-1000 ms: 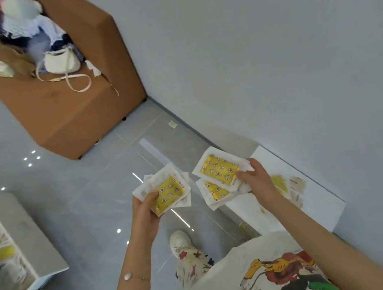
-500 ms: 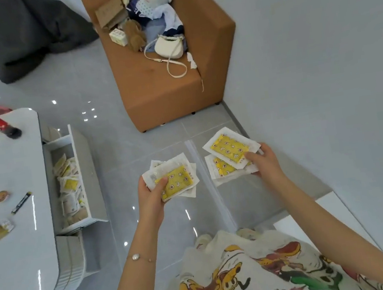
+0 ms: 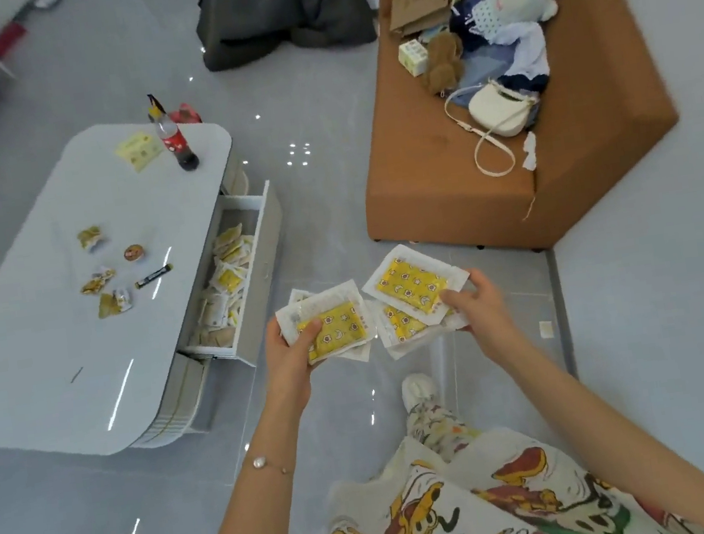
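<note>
Left grip (image 3: 293,359) clamps the left sachet stack (image 3: 334,330), right grip (image 3: 478,308) the right sachet stack (image 3: 412,287); sachets are likely light, limp and slippery, so pinch across the sealed borders.

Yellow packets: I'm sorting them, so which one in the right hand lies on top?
The far packet, under the right hand's thumb: its whole yellow face shows, while the other packet lies half hidden beneath it.
</note>
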The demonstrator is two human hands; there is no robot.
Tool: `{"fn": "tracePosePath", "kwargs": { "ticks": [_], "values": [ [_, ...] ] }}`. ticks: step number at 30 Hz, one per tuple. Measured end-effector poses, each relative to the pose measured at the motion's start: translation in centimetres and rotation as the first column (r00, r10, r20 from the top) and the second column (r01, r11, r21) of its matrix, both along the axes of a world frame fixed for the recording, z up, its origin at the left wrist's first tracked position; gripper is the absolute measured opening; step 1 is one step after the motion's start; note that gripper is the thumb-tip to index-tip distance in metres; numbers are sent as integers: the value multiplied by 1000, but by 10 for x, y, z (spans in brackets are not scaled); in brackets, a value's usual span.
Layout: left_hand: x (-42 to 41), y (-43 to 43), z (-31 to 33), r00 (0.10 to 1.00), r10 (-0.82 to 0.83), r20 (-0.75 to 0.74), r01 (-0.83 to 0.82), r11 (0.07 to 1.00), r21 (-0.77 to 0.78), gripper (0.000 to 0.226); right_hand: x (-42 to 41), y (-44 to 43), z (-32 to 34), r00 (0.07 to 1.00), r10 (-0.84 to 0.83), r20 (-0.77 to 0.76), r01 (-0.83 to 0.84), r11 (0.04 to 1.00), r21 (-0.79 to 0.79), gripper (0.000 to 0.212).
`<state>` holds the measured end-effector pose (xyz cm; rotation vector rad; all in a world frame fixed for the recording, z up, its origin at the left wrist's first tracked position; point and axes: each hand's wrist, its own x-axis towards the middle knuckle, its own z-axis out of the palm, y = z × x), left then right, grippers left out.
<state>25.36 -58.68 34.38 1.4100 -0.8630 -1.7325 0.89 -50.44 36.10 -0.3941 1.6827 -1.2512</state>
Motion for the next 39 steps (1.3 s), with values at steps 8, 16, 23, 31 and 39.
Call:
{"fn": "tracePosePath", "kwargs": {
  "ticks": [8,16,23,31,39],
  "values": [
    [-49,-58,-1,969,245,-21,-245,970,7,31,-47,-113,3,964,267,-8,-267,963,-28,28],
    [-56,-105,-5,893,448,-48,-445,894,61,40,-62,-210,6,924,381,24,-382,924,16,30],
    [-27,-177,-29,795,606,-31,-600,792,108,46,-39,-327,-12,867,498,25,-499,865,49,26],
    [28,-297,-82,713,701,-9,-688,702,182,49,12,-485,-55,767,641,31,-637,756,154,29],
    [76,-377,-142,672,735,83,-718,622,312,42,68,-603,-119,610,792,-4,-740,572,354,35]
  ]
}}
